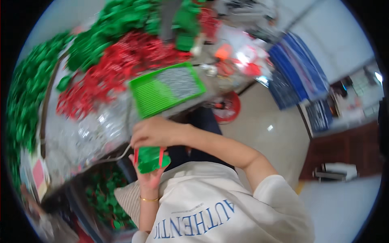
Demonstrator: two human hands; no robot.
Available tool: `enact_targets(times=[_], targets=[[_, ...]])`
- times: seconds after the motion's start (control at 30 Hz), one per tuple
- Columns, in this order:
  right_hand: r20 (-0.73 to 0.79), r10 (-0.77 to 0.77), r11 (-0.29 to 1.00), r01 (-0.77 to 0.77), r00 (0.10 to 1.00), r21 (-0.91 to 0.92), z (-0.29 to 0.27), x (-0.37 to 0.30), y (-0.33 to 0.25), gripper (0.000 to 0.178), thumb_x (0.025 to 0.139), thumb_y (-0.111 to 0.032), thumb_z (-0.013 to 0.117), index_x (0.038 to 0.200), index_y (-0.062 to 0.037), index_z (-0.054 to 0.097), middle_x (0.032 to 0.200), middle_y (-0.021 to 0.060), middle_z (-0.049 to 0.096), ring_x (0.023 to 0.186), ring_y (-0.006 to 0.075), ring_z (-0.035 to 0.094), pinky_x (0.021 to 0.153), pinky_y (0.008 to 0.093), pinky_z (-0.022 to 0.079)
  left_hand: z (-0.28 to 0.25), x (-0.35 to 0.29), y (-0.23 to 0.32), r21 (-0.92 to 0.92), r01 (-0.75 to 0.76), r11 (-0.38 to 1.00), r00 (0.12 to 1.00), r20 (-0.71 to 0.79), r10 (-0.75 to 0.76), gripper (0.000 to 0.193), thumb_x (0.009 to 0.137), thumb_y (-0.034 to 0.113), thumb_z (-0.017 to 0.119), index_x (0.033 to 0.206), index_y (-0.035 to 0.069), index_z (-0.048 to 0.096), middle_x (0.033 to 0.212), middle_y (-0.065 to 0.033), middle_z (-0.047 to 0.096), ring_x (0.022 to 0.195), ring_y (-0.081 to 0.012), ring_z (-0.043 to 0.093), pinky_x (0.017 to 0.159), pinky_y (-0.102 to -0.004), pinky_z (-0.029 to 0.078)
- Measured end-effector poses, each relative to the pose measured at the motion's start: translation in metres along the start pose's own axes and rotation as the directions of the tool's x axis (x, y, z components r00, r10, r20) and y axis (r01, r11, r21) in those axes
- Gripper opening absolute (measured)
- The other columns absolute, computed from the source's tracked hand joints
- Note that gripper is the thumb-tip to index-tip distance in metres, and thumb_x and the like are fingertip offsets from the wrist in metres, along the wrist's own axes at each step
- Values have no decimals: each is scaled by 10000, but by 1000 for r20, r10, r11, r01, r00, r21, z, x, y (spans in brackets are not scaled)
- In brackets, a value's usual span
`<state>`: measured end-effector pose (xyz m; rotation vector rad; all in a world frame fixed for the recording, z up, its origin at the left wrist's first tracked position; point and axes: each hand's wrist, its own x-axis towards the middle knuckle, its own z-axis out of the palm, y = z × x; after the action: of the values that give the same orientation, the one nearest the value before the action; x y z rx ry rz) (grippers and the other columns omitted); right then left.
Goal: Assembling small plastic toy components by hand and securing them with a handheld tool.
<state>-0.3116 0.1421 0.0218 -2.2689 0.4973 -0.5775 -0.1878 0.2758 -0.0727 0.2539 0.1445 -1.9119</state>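
Left hand (148, 176): your palm is turned up and cupped under a small green plastic piece (150, 158) with red bands, steadying it close to your chest.

Right hand (152, 131): your fingers curl down onto the piece's top edge; the exact pinch is blurred.

Green tray (150, 98): just beyond your hands at the table edge, holding small grey parts within reach.

Red heap (121, 65) and green heap (117, 20): farther back, sorted by colour.

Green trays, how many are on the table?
1: the green tray lies at the table's near edge, just above the hands; piles could hide more.
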Motion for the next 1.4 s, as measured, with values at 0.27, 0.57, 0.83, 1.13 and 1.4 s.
enact_targets(times=[0.27,0.57,0.83,1.13,1.4], targets=[[-342,-141,970,61,929,-235,-9,-65,-10,164,726,-202,706,836,-93,656,766,61,580,717,238,599,636,363,483,-5,28,-33,-79,209,975,961,199,-190,704,849,637,497,1370,172,406,1383,-103,447,1176,-388,458,940,-600,368],[-938,-265,428,899,222,92,-112,-134,-160,482,884,-534,568,656,-116,494,647,8,512,506,171,440,645,419,508,31,34,-58,-20,284,959,942,195,-275,790,852,608,523,1483,244,219,1190,-245,521,997,-367,564,882,-505,442],[-815,-575,277,954,70,-113,-132,-134,-195,269,885,-218,604,670,-105,488,639,31,535,543,152,537,560,293,508,24,32,-60,43,266,963,951,152,-270,787,851,610,526,1478,235,232,1192,-232,522,1005,-365,564,890,-503,444],[-697,-713,198,932,-75,-303,-132,-121,-203,225,877,-88,539,654,-104,510,568,33,499,536,154,566,615,277,549,19,32,-58,20,248,969,961,119,-249,781,852,600,536,1476,235,238,1196,-235,520,1008,-365,564,886,-507,449],[-539,-825,119,881,-168,-457,-130,-113,-205,269,870,27,483,640,-103,530,504,35,467,529,156,592,665,262,586,17,33,-57,-13,254,967,962,104,-252,769,859,591,532,1476,235,240,1203,-246,521,1015,-381,567,898,-513,444]])
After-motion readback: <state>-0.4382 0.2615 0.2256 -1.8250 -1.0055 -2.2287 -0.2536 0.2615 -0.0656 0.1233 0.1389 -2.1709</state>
